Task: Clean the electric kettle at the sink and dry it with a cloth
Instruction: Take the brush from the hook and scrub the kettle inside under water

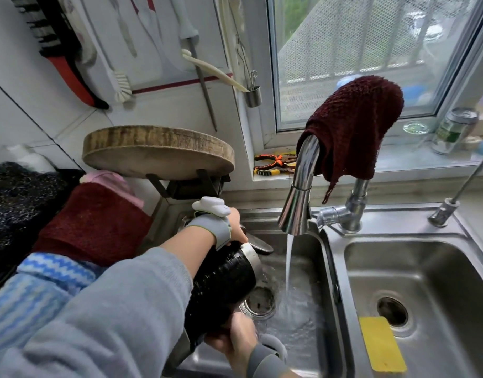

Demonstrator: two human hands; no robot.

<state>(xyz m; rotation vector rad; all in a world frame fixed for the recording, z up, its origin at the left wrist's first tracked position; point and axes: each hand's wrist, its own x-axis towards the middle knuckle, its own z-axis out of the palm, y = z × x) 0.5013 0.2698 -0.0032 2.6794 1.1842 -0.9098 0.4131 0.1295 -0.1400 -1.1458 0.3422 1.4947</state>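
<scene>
The black electric kettle (224, 279) with a steel rim lies tilted on its side over the left sink basin (311, 268), mouth toward the far right, lid (259, 245) hanging open. My left hand (235, 225) grips it near the rim from above. My right hand (235, 339) holds its base from below. Water runs from the faucet (300, 192) into the basin just right of the kettle. A dark red cloth (357, 126) hangs over the faucet's neck.
A right basin (426, 268) holds a yellow sponge (382, 343). Red and blue cloths (93, 222) lie on the left counter under a round wooden board (158, 151). Pliers (273, 165) and a can (453, 129) sit on the windowsill. A thin second tap (447, 205) stands at the right.
</scene>
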